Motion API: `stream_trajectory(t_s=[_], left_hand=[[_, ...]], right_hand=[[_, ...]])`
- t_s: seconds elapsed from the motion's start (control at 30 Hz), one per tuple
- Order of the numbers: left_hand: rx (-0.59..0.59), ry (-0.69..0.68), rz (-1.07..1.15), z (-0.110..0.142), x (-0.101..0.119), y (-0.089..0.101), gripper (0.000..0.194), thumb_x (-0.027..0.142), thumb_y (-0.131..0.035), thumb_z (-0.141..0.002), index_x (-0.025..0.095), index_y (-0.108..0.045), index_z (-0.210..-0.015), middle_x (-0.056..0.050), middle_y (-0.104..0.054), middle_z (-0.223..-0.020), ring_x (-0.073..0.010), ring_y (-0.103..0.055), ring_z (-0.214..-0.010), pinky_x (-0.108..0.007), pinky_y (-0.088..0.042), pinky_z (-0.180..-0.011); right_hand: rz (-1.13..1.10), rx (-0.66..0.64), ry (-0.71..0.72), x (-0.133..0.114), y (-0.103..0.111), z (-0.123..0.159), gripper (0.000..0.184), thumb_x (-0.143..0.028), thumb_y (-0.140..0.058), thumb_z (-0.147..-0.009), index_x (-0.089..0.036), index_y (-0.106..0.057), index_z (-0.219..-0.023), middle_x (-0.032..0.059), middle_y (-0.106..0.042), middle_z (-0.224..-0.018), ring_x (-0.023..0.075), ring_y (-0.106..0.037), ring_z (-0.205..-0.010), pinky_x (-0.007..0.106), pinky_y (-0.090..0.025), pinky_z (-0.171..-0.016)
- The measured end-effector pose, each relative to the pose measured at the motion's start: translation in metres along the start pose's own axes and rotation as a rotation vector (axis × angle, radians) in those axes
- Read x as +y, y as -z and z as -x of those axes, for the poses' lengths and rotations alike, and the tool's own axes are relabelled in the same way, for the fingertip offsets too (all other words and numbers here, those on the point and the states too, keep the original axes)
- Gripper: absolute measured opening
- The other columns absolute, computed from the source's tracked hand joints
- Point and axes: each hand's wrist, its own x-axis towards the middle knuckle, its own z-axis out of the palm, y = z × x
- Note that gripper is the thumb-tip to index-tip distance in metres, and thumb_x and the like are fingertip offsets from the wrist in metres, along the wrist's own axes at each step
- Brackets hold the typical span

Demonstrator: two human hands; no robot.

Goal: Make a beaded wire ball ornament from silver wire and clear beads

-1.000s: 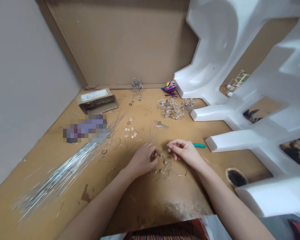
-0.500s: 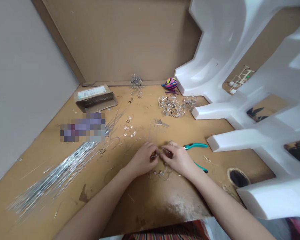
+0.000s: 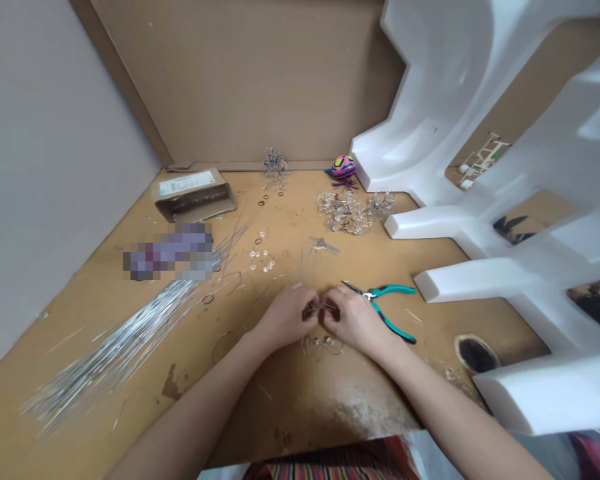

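Note:
My left hand (image 3: pixel 294 312) and my right hand (image 3: pixel 347 311) meet over the table, fingertips almost touching. Both are closed in a pinch on a beaded wire piece (image 3: pixel 324 344), whose thin loops and clear beads hang out below the fingers. The part between the fingertips is mostly hidden. Just beyond my right hand lie pliers (image 3: pixel 380 300) with teal handles spread apart, not held. Several loose clear beads (image 3: pixel 263 260) sit ahead of my left hand, with fine short wires (image 3: pixel 307 260) to their right.
A long bundle of straight wires (image 3: pixel 130 347) lies at left. Behind it stand a cardboard box (image 3: pixel 195 193) and a blurred-out purple item (image 3: pixel 167 253). Finished-looking beaded wire pieces (image 3: pixel 345 212) are heaped at the back. White moulded legs (image 3: pixel 460 283) jut in from the right, near a dark round hole (image 3: pixel 476 353).
My right hand has moved left and down to meet my left hand at the wire piece. The pliers beside it have come into fuller view.

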Motion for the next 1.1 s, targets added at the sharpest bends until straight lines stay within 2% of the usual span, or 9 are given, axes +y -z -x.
stream_trajectory(t_s=[0.2, 0.43, 0.7, 0.97, 1.1], left_hand=[[-0.002, 0.051, 0.116, 0.0005, -0.0030, -0.0005, 0.007, 0.014, -0.049, -0.070, 0.019, -0.054, -0.073, 0.000, -0.054, -0.066, -0.0147, -0.047, -0.066, -0.026, -0.034, -0.059], [-0.040, -0.071, 0.145, -0.0017, -0.0054, 0.0015, 0.014, 0.011, -0.045, -0.075, 0.019, -0.055, -0.079, 0.002, -0.054, -0.070, -0.0136, -0.046, -0.068, -0.025, -0.034, -0.064], [-0.064, -0.098, 0.121, -0.0021, -0.0071, 0.0023, 0.008, 0.012, -0.046, -0.075, 0.018, -0.051, -0.076, 0.002, -0.053, -0.071, -0.0128, -0.046, -0.068, -0.024, -0.034, -0.063], [-0.078, -0.038, 0.162, -0.0016, -0.0074, 0.0027, 0.006, 0.015, -0.047, -0.077, 0.018, -0.052, -0.074, 0.002, -0.052, -0.069, -0.0117, -0.045, -0.065, -0.023, -0.034, -0.062], [-0.075, 0.007, 0.226, -0.0005, -0.0088, 0.0028, 0.010, 0.016, -0.045, -0.078, 0.019, -0.054, -0.079, 0.002, -0.053, -0.070, -0.0121, -0.047, -0.068, -0.023, -0.036, -0.064]], right_hand=[[0.019, 0.016, -0.008, 0.0012, -0.0011, -0.0008, 0.006, -0.015, -0.048, -0.073, -0.019, -0.053, -0.074, 0.0022, -0.054, -0.075, 0.0139, -0.051, -0.069, 0.023, -0.034, -0.060], [0.006, 0.018, -0.007, 0.0040, -0.0015, 0.0000, 0.005, -0.017, -0.048, -0.073, -0.019, -0.052, -0.075, 0.0025, -0.054, -0.076, 0.0140, -0.050, -0.069, 0.023, -0.034, -0.061], [0.026, 0.012, -0.029, 0.0014, -0.0006, 0.0007, 0.003, -0.019, -0.049, -0.073, -0.019, -0.052, -0.074, 0.0021, -0.055, -0.076, 0.0140, -0.051, -0.069, 0.023, -0.033, -0.061], [0.041, 0.032, -0.035, 0.0017, -0.0023, 0.0007, 0.001, -0.019, -0.050, -0.071, -0.019, -0.051, -0.072, 0.0011, -0.054, -0.073, 0.0134, -0.050, -0.065, 0.024, -0.031, -0.058], [-0.001, 0.037, 0.004, 0.0032, -0.0014, 0.0011, 0.009, -0.015, -0.049, -0.072, -0.020, -0.052, -0.078, 0.0009, -0.054, -0.074, 0.0134, -0.050, -0.067, 0.023, -0.032, -0.059]])
